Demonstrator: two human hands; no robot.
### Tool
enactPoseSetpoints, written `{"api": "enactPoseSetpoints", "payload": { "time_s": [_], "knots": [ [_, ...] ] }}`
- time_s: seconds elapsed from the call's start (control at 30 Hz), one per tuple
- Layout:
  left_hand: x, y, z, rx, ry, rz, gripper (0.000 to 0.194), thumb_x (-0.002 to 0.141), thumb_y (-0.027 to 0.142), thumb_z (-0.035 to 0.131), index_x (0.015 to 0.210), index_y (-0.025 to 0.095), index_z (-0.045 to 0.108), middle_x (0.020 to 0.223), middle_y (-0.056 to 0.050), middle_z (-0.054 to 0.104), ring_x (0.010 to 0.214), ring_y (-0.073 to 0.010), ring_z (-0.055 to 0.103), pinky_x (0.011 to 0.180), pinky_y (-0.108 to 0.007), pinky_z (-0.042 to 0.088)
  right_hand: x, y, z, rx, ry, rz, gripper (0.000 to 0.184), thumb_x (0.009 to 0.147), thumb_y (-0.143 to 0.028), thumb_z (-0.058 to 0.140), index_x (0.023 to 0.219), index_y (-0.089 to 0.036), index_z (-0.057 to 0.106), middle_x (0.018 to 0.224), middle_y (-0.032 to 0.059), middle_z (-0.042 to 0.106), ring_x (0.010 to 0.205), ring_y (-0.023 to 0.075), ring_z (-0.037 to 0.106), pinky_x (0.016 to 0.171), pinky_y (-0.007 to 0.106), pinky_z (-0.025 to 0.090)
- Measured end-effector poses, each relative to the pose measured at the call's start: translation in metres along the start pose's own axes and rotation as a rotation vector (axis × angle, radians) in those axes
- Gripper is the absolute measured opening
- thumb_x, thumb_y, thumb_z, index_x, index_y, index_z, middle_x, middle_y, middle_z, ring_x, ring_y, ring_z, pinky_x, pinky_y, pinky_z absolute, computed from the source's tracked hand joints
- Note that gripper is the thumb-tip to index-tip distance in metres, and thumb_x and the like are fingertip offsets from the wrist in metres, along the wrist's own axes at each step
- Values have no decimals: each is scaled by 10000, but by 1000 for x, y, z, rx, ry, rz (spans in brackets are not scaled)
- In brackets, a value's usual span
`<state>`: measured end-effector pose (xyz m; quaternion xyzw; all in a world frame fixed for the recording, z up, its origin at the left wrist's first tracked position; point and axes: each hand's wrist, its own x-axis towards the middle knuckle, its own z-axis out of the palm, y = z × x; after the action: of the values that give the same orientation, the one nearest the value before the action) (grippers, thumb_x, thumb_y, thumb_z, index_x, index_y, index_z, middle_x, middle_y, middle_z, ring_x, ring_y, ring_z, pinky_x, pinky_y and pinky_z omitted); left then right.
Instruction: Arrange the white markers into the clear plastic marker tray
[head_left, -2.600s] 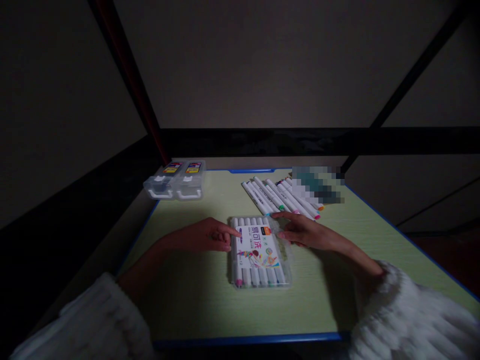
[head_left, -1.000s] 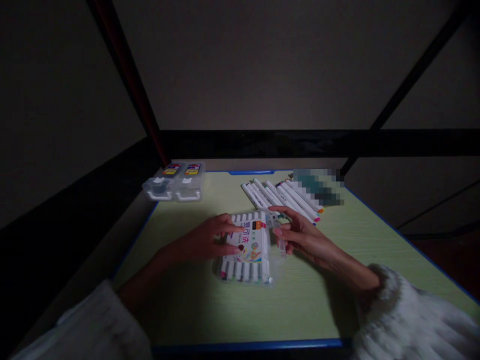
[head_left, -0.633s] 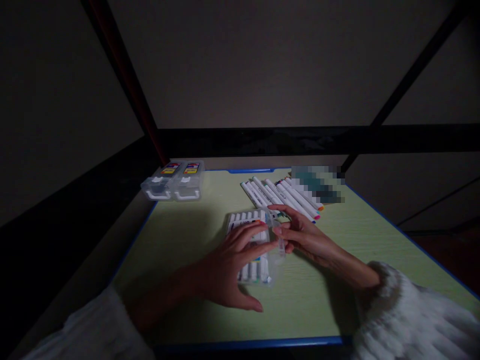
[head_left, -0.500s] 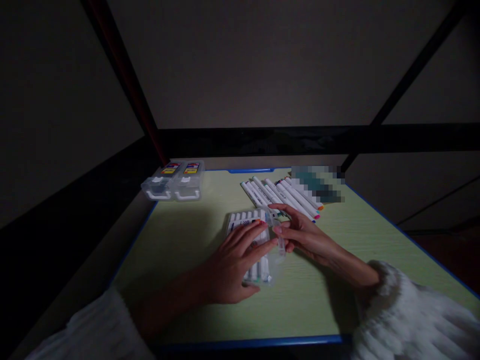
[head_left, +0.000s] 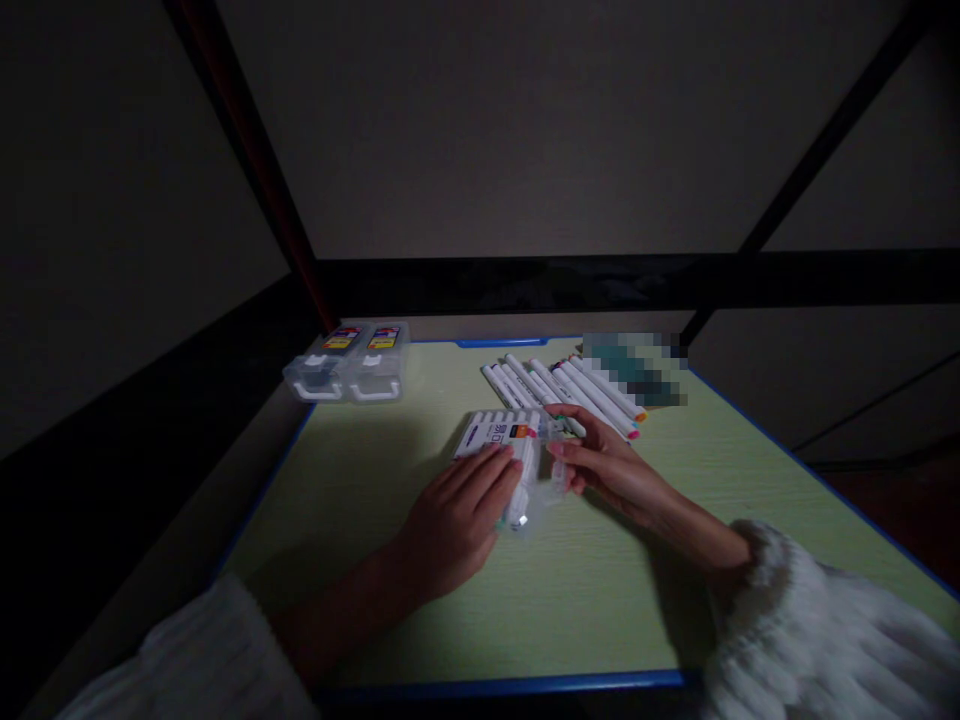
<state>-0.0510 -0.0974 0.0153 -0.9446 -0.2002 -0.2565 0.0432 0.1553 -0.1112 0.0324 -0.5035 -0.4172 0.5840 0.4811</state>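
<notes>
A clear plastic marker case (head_left: 487,432), full of white markers and bearing a printed label, is tilted up a little above the table in front of me. My left hand (head_left: 461,520) grips its near left side, fingers together across the label and thumb hidden. On the case's right side, my right hand (head_left: 611,465) pinches the clear handle part (head_left: 559,475) between thumb and fingers. Just beyond the case, several loose white markers (head_left: 570,390) with coloured ends lie side by side.
Two clear carrying cases (head_left: 379,375) with white handles stand at the table's far left corner. A blurred-out greenish item (head_left: 634,370) lies at the far right. The pale green table (head_left: 585,620) has a blue edge, and a wall rises behind it.
My left hand's fingers have drawn together and closed round the case, which has tilted and lifted at my side. More of its label shows. My right hand has barely moved.
</notes>
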Motion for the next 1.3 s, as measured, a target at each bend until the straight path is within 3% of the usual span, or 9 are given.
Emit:
{"api": "enactPoseSetpoints", "payload": {
  "time_s": [0.17,0.33,0.47,0.6,0.73,0.83,0.97,1.1,1.3],
  "knots": [
    [1,-3,-1,-8,108,26,581,643,-17,387,1212,98,405,1223,-132,516,1171,-209,437,960,-382,419,-1,-1,0,0,16,-43,651,635,-367,697,1161,-193,355,511,-68,543,395,92,537,379,185,403],
    [-1,-6,0,-182,219,-55,631,658,-6,417,1262,165,346,1238,-104,508,1142,-191,471,941,-362,441,-3,-4,-2,-5,-10,-163,635,666,-392,677,1177,-204,350,534,-47,572,436,104,544,430,210,401],
    [-3,-3,0,-350,267,-219,583,702,46,468,1248,221,362,1238,-67,515,1110,-180,502,942,-328,433,-3,-5,-4,-12,-5,-297,524,697,-356,659,1139,-229,410,566,-65,525,454,80,492,444,203,380],
    [1,2,-7,-550,279,-454,476,718,133,530,1179,212,439,1195,-57,553,1071,-190,529,916,-313,440,2,-1,-6,-55,82,-422,418,679,-320,671,1045,-227,492,602,-70,428,488,72,407,428,185,350],
    [10,0,-12,-826,350,-741,382,686,241,600,1053,175,518,1041,-54,630,931,-198,592,793,-284,489,8,3,-9,-136,196,-518,376,648,-296,693,990,-238,549,722,-35,447,645,99,446,574,213,412],
    [16,-5,-11,-1092,410,-869,360,634,271,652,957,152,549,913,-38,658,845,-198,611,715,-276,500,10,6,-11,-148,182,-511,418,656,-305,689,1044,-271,539,928,8,507,837,140,487,722,267,432],
    [18,-11,-6,-1418,389,-943,372,575,251,701,906,153,562,859,-19,666,804,-197,620,703,-298,500,11,13,-9,-85,64,-430,434,698,-337,657,1099,-295,497,1091,24,525,981,176,493,836,333,413],
    [19,-11,-4,-1586,344,-989,347,562,232,704,870,150,567,803,-21,664,737,-183,630,657,-290,500,10,20,-3,11,-20,-340,434,715,-366,636,1109,-290,470,1076,23,565,926,187,553,780,337,456],
    [21,-10,-3,-1702,267,-1061,352,543,221,696,851,137,549,778,-37,655,685,-181,628,590,-276,497,5,22,-1,5,10,-331,455,718,-337,638,1112,-315,413,904,-15,571,727,148,573,614,282,484]
  ]
}}
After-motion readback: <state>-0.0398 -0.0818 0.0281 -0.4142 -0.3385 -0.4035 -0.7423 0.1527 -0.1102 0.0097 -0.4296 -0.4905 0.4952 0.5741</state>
